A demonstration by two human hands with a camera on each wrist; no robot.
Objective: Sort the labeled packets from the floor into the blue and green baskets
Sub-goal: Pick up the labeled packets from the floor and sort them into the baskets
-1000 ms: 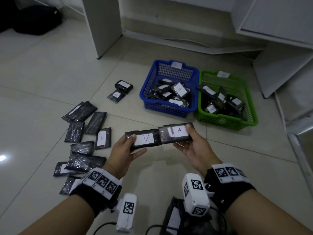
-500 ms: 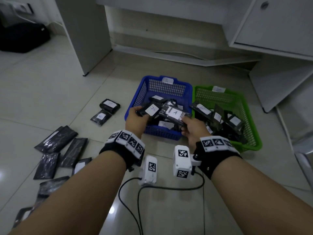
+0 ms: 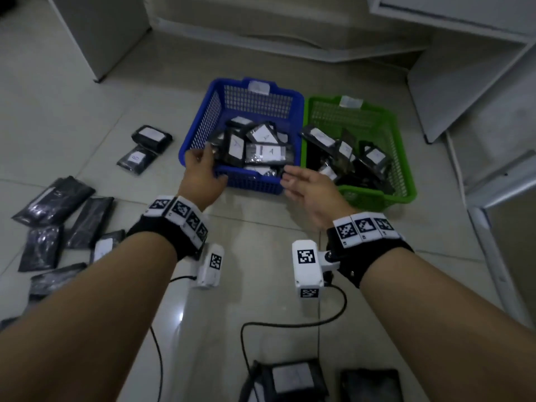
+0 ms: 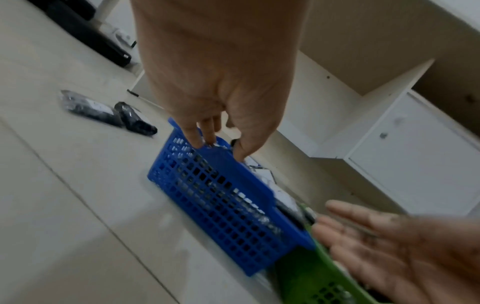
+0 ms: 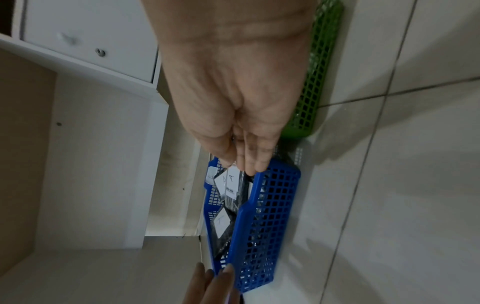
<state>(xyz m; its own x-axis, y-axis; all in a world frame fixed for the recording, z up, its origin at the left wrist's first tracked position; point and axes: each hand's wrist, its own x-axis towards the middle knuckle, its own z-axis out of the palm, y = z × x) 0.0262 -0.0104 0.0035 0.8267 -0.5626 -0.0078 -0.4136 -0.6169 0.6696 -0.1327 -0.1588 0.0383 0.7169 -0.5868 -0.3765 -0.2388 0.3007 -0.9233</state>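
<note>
While both hands hover at the near rim of the blue basket, neither holds a packet.

Left hand (image 3: 203, 172): fingers loosely spread and slightly bent, empty, over the near left corner of the blue basket; whether the fingertips (image 4: 197, 139) touch the rim cannot be told.

Right hand (image 3: 311, 187): palm turned inward, fingers straight and close together, empty, just beside the basket's near right corner.

Blue basket (image 3: 255, 181): on the tiled floor (image 3: 72, 91), touching the green basket along its right wall; it holds a heap of black packets.

Packets marked A (image 3: 262, 146): several lie in the blue basket with white labels up, the letter A readable on at least three.

Green basket (image 3: 377, 195): to the right of the blue one, holding black packets (image 3: 348, 152) with white labels too blurred to read.

Loose packets (image 3: 58, 224): a scatter of black ones on the floor toward its left edge, mostly label down.

Pair of packets (image 3: 145, 149): on the floor just left of the blue basket, labels up, one overlapping the other.

Packets at the near edge (image 3: 293, 378): two more on the floor between the forearms, one showing a white label.

White cabinet (image 3: 464, 68): stands behind and to the right of the baskets.
</note>
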